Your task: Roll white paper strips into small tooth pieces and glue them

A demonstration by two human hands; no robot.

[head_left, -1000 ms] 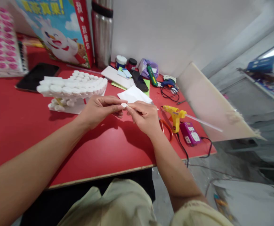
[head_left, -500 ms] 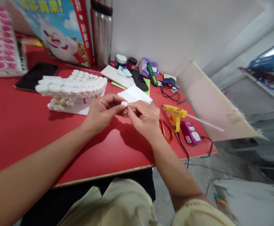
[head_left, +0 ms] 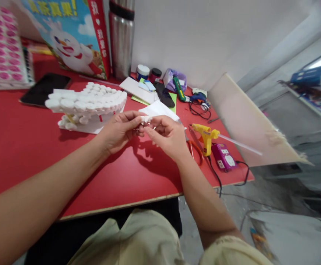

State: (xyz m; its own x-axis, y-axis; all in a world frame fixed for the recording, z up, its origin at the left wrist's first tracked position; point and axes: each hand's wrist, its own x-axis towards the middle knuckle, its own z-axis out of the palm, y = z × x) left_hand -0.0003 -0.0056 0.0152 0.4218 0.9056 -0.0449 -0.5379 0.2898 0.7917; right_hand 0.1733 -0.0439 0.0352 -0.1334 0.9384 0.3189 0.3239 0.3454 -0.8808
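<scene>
1. Two bare hands meet above the red tabletop [head_left: 116, 184]. The left hand [head_left: 120, 132] pinches a small white irregular piece [head_left: 146, 119] between thumb and forefinger, its other fingers curled beneath; that grip probably steadies something so small while leaving its upper side exposed.
2. The right hand [head_left: 171, 138] has its forefinger at the piece's right end, its thumb lower and apart, and the remaining fingers bent inward. Whether it grips the piece too, I cannot tell. Such closeness likely lets both hands adjust it finely.
3. Beyond the left wrist stands a white tiered structure of rounded pieces [head_left: 85, 103] on a flat white base. Its position, left of the fingers, seems to keep it within reach yet out of their way.
4. Right of the right hand lie orange-handled scissors [head_left: 196, 152], then a yellow glue gun [head_left: 207, 138] with a clear stick protruding from its rear, beside a purple power box [head_left: 224, 157]. Keeping gun and box together probably suits the short run of cable.
5. Toward the body, red surface extends to the pale near edge [head_left: 122, 207], giving both forearms some room. Farther off, folded white paper [head_left: 160, 109] limits forward movement; rightward, scissors and gun crowd the wrist, and a leaning pale board [head_left: 246, 125] borders the table.
</scene>
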